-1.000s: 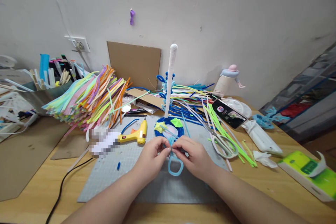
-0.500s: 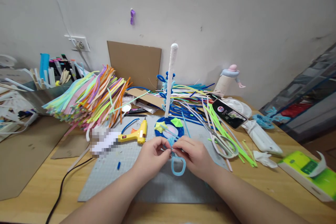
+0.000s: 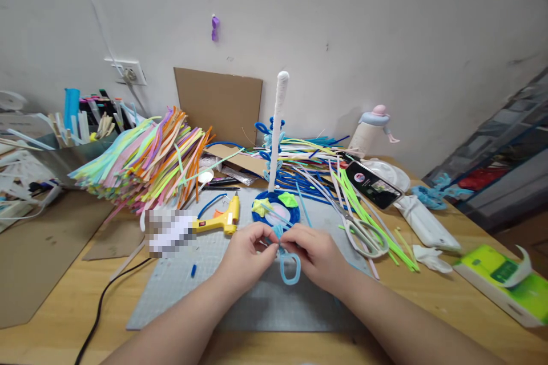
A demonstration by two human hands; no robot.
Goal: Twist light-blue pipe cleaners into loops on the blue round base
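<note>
Between my two hands is a light blue pipe cleaner [image 3: 290, 270], bent into a loop that hangs below my fingertips. My left hand [image 3: 252, 251] pinches it from the left, thumb against forefinger. From the right, my right hand [image 3: 314, 254] pinches it close by, the fingertips of both hands almost touching. The exact twist between the fingers is partly hidden. Just beyond them lies a round dark blue base [image 3: 259, 215] with yellow-green stars [image 3: 288, 200] and a pale pink centre. A white wrapped stick [image 3: 277, 131] rises upright behind it, with blue curled pipe cleaners alongside.
A grey cutting mat [image 3: 180, 302] lies under my hands. On it at left is a yellow glue gun [image 3: 222, 221]; scissors [image 3: 363, 236] lie at right. Around them are bundled pipe cleaners [image 3: 145, 159], a phone [image 3: 374, 184], a bottle [image 3: 369, 131] and a green box [image 3: 505, 285].
Both hands keep their pinch in nearly the same place. The light blue loop has tilted slightly, and the whole view has shifted a little.
</note>
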